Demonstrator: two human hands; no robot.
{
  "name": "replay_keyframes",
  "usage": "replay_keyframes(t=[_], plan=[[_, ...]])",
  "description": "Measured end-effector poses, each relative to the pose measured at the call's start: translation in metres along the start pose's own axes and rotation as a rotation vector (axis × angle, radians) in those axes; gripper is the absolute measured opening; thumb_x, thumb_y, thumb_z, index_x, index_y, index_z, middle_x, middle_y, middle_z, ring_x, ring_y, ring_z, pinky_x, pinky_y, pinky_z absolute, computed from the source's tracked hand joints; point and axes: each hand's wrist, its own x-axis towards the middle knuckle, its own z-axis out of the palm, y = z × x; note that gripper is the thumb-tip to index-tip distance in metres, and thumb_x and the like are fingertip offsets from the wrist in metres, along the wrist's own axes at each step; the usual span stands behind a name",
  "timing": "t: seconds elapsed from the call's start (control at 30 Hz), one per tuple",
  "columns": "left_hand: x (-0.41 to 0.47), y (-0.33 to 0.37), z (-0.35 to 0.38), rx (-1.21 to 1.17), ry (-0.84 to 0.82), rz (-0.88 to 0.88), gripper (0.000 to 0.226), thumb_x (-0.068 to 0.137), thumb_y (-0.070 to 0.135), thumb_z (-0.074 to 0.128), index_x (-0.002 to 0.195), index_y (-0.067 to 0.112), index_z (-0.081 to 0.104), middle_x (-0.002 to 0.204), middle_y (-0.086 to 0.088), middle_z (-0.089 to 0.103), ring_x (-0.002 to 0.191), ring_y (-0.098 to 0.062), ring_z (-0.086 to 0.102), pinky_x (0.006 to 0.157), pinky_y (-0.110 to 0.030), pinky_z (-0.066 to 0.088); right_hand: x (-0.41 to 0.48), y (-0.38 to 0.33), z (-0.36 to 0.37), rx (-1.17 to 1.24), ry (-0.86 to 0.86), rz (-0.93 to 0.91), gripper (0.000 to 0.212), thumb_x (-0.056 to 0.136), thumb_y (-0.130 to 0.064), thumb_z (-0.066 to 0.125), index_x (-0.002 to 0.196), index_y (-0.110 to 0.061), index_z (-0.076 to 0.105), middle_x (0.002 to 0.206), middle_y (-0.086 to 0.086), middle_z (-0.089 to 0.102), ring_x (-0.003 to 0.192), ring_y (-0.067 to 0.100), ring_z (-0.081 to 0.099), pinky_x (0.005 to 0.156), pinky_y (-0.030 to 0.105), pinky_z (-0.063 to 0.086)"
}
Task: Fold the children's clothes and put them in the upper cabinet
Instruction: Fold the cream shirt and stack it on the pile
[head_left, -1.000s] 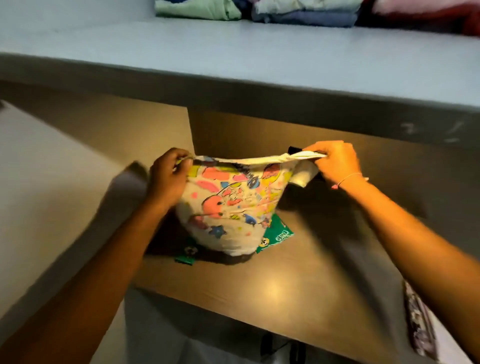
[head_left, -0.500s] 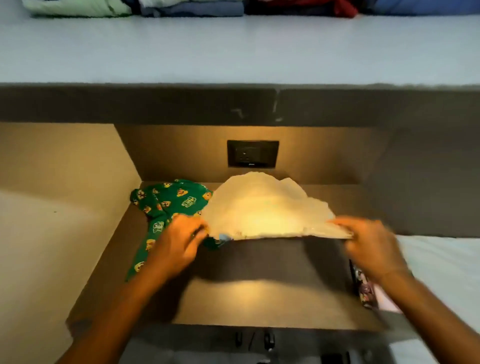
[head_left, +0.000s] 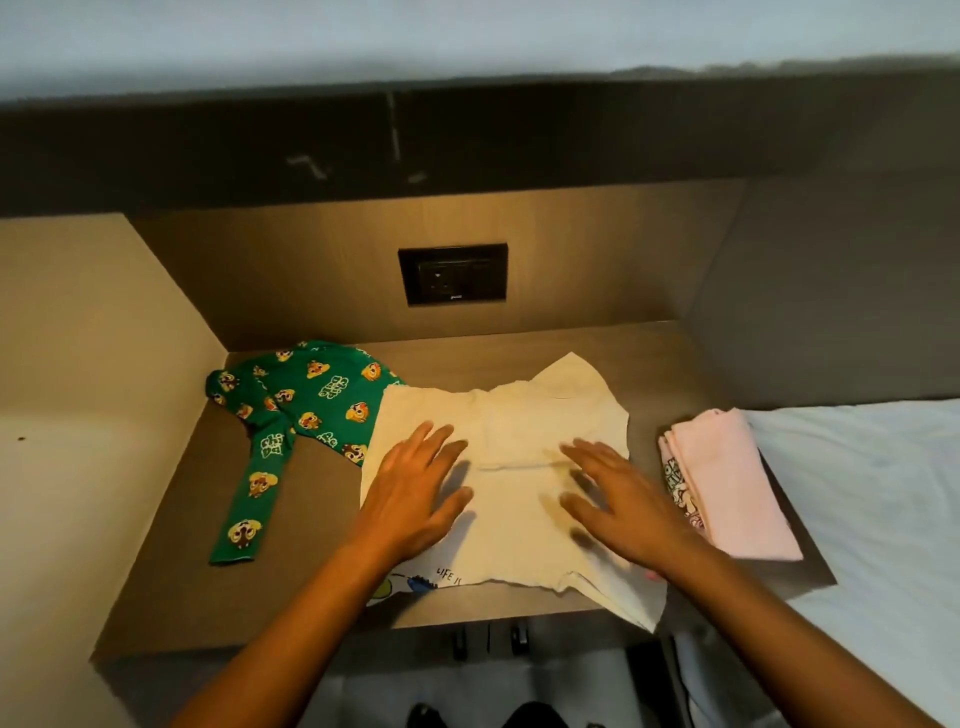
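Both hands, left hand (head_left: 415, 491) & right hand (head_left: 618, 501), lay flat w/ fingers spread, gripping nothing, on cream shirt (head_left: 498, 483) face-down on wooden counter (head_left: 311, 597); smoothing step, next prob. needs sides folded in.
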Motion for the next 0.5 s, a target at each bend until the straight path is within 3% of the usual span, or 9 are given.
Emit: replay_keyframes(t=[0.1, 0.2, 0.27, 0.33, 0.4, 0.5], plan=[[0.007, -0.012, 0.023, 0.110, -0.060, -0.053, 0.067, 0.096, 0.063, 0.017, 0.154, 0.029, 0.016, 0.162, 0.004, 0.002, 0.150, -0.021, -0.004, 0.120, -0.042, -0.002, 0.028, 0.018, 0.024, -0.283, 0.006, 0.027, 0.060, 0.099, -0.050, 0.028, 0.153, -0.029, 0.011, 0.162, -0.003, 0.005, 0.149, 0.020, 0.000, 0.119, 0.036, 0.003], [-0.006, -0.029, 0.030, 0.057, -0.044, -0.120, 0.064, 0.096, 0.065, 0.008, 0.153, 0.037, 0.004, 0.161, 0.010, -0.009, 0.147, -0.013, -0.017, 0.119, -0.040, -0.010, 0.030, 0.039, 0.034, -0.324, 0.057, 0.038, 0.057, 0.100, -0.050, 0.018, 0.153, -0.030, 0.008, 0.163, -0.004, 0.002, 0.149, 0.019, -0.003, 0.120, 0.035, -0.001], [-0.011, -0.034, 0.031, 0.040, -0.023, -0.111, 0.061, 0.097, 0.064, 0.010, 0.153, 0.038, 0.009, 0.162, 0.010, -0.002, 0.148, -0.012, -0.012, 0.120, -0.040, -0.007, 0.030, 0.043, 0.035, -0.289, 0.091, 0.026, 0.055, 0.101, -0.048, 0.021, 0.152, -0.029, 0.014, 0.162, -0.004, 0.009, 0.149, 0.019, 0.002, 0.119, 0.033, 0.000], [-0.011, -0.035, 0.026, 0.035, 0.037, -0.116, 0.057, 0.098, 0.060, 0.017, 0.148, 0.037, 0.028, 0.161, 0.007, 0.018, 0.149, -0.017, 0.008, 0.120, -0.043, 0.006, 0.033, 0.041, 0.033, -0.261, 0.130, 0.025, 0.050, 0.102, -0.044, 0.028, 0.149, -0.028, 0.028, 0.159, -0.003, 0.022, 0.148, 0.020, 0.014, 0.118, 0.033, 0.008], [-0.003, -0.034, 0.017, 0.047, 0.088, -0.111, 0.049, 0.095, 0.057, 0.027, 0.132, 0.035, 0.051, 0.148, 0.005, 0.043, 0.139, -0.020, 0.030, 0.111, -0.047, 0.025, 0.040, 0.037, 0.025, -0.272, 0.166, 0.028, 0.043, 0.100, -0.039, 0.039, 0.141, -0.028, 0.044, 0.153, -0.002, 0.038, 0.142, 0.022, 0.030, 0.116, 0.034, 0.021], [0.017, -0.024, 0.008, 0.084, 0.076, -0.033, 0.046, 0.087, 0.057, 0.040, 0.113, 0.032, 0.067, 0.128, 0.003, 0.059, 0.121, -0.022, 0.046, 0.094, -0.044, 0.034, 0.048, 0.030, 0.012, -0.276, 0.151, 0.046, 0.037, 0.095, -0.041, 0.051, 0.130, -0.032, 0.057, 0.143, -0.004, 0.050, 0.132, 0.019, 0.041, 0.109, 0.036, 0.035]])
